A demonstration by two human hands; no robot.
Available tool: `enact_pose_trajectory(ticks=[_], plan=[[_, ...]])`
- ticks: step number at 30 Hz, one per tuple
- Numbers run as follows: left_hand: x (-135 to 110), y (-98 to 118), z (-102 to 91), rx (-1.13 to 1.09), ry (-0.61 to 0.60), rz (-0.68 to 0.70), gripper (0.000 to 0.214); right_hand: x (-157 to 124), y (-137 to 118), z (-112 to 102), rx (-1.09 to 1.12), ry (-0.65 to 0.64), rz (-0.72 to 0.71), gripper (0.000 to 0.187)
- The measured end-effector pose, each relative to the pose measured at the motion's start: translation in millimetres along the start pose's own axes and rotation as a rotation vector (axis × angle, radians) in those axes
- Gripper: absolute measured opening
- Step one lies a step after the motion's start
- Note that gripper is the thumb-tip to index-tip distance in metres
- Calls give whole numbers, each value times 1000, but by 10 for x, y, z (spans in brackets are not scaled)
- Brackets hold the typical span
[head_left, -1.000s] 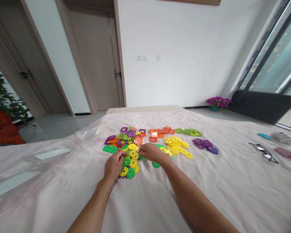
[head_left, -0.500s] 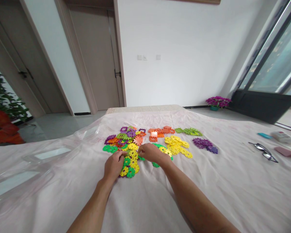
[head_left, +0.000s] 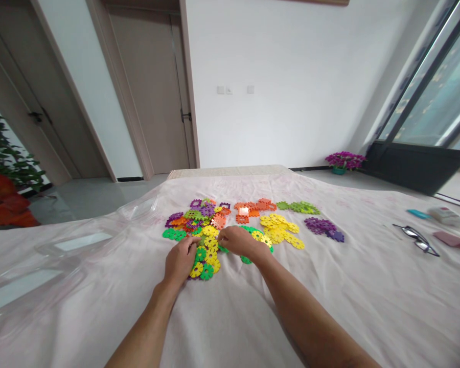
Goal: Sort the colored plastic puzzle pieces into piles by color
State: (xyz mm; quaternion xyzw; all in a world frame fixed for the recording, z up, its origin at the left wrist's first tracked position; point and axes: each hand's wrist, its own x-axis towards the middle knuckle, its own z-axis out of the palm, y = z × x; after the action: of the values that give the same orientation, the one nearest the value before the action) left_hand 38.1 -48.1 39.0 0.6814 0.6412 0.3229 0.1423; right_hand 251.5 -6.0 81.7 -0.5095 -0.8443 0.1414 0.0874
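Observation:
My left hand (head_left: 181, 259) rests at the near left of a mixed pile of flat plastic snowflake pieces. Its fingers are curled together at the pile's edge, beside yellow pieces (head_left: 210, 255) and green pieces (head_left: 206, 272). My right hand (head_left: 238, 241) is bent down on the pile's right side, fingers closed and pointing left; what lies under its fingertips is hidden. Behind the hands are purple pieces (head_left: 207, 210) and orange square pieces (head_left: 242, 219). Sorted by colour to the right lie a yellow heap (head_left: 279, 231), a light green heap (head_left: 303, 207) and a purple heap (head_left: 320, 226).
A pale cloth (head_left: 230, 317) covers the table. Clear plastic trays (head_left: 80, 241) lie at the left. On the right are eyeglasses (head_left: 417, 239), a pink case (head_left: 454, 240), a blue item (head_left: 418, 213) and a white packet (head_left: 446, 216).
Almost nothing differs. Both hands keep their places over the pile, with only a very slight shift of the fingers.

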Motion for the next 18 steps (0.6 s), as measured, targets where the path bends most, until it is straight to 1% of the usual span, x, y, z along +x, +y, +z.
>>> enact_pose_trajectory(ticks=[7,13,18], plan=[[12,-44,28,3,-5,30,31,-15,-18,-14,-3,-1,7,29],[8,-23,8,-5,-13,37,31,-28,-39,-36,-18,-10,29,29],[2,-4,-1,10,-16,40,30,-26,-23,-26,-4,-5,18,28]])
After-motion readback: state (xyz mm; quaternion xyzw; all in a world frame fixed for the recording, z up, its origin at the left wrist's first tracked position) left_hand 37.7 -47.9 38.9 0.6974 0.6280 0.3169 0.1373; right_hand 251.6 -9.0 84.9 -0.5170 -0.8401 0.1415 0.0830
